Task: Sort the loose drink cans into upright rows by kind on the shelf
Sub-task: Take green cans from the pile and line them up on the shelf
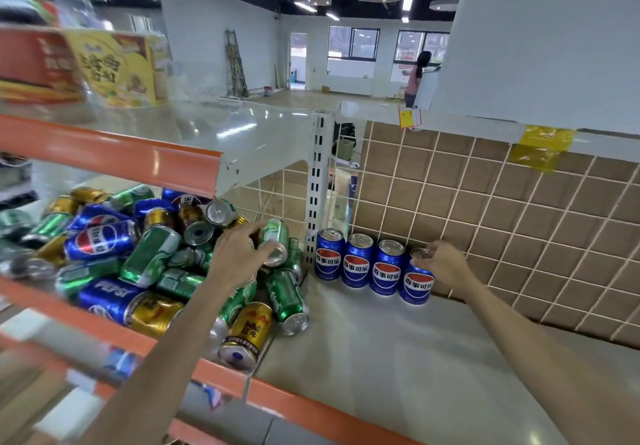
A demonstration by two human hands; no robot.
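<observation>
Head view
Step in hand: the blue row is being built; the right hand (441, 262) sets a fourth blue can (417, 282) upright at the row's right end, against the wire-grid back of the shelf (398, 358).
Right hand: fingers curled over the can's top rim, holding it; whether the can's base already rests on the shelf I cannot tell.
Left hand (239, 254): fingers wrapped round a green can (275, 242) at the top of the loose pile (156, 254), near the upright post.
Blue row (356, 261): three cans standing, touching side by side, labels facing out, along the back edge just right of the post.
Pile: blue, green and gold cans lying on their sides, heaped across the left bay to its front edge.
Next move, as I judge: release the blue can squarely in line, then stand the green one upright to begin a separate row, probably in front.
Risk: nudging the tight row over.
</observation>
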